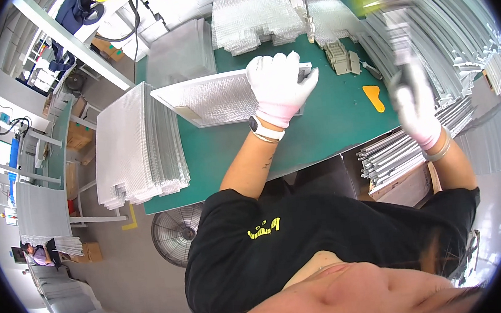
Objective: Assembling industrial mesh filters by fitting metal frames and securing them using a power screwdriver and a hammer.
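My left hand (280, 86), in a white glove, is closed over the upper edge of a silver mesh panel in a white frame (211, 99). The panel stands tilted on its long edge on the green table (228, 173). Raised on the right, my gloved right hand (416, 105) is wrapped round the handle of a mallet (398, 33). Motion blurs the mallet; its head looks yellow-green. Between the hands, a yellow flat scraper-like piece (373, 98) lies on the table, near a group of beige strips (340, 58).
Mesh sheets are stacked on the left (129, 145) and at the back (257, 15). Long metal frame strips (453, 34) are piled on the right, with more strips (400, 156) below the table edge. A floor fan (177, 236) stands at the lower left.
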Demonstrator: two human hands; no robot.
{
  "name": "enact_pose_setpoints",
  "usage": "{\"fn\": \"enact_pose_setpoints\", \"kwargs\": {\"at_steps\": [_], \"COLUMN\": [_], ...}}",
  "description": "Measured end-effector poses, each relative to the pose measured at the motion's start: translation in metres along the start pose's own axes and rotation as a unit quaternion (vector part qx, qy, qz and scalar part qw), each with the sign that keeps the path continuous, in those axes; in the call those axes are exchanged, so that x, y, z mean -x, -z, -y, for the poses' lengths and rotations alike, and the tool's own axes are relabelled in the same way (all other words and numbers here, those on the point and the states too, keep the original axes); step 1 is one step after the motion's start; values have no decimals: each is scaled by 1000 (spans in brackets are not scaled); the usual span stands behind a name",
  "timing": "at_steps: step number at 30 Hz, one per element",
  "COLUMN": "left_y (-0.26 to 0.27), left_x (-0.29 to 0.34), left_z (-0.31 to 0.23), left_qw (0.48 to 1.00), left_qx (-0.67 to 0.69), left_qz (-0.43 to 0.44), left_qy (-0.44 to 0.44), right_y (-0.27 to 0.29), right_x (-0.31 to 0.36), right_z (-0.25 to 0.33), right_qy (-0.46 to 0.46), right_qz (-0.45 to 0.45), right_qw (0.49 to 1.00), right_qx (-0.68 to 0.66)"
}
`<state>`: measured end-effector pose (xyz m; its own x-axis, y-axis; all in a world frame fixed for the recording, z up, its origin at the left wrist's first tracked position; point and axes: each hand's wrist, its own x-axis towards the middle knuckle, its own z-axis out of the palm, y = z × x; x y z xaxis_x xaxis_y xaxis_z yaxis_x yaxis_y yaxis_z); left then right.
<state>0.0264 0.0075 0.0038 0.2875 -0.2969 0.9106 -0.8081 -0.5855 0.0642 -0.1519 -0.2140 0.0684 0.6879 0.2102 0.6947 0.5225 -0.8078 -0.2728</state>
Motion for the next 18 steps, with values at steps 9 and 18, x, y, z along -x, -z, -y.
{"fn": "enact_pose_setpoints", "kwargs": {"at_steps": [9,18], "left_y": [3,15], "left_x": [5,7], "left_z": [2,0], "left_qw": [1000,999], "left_qx": [-4,46], "left_qz": [-15,-14], "left_qy": [2,-17], "right_y": [17,-46], "right_x": [10,46], "right_z": [14,-5], "right_qy": [-226,-245], "right_qz": [-68,179], "right_qw": [963,953], "right_qx": [-132,18]}}
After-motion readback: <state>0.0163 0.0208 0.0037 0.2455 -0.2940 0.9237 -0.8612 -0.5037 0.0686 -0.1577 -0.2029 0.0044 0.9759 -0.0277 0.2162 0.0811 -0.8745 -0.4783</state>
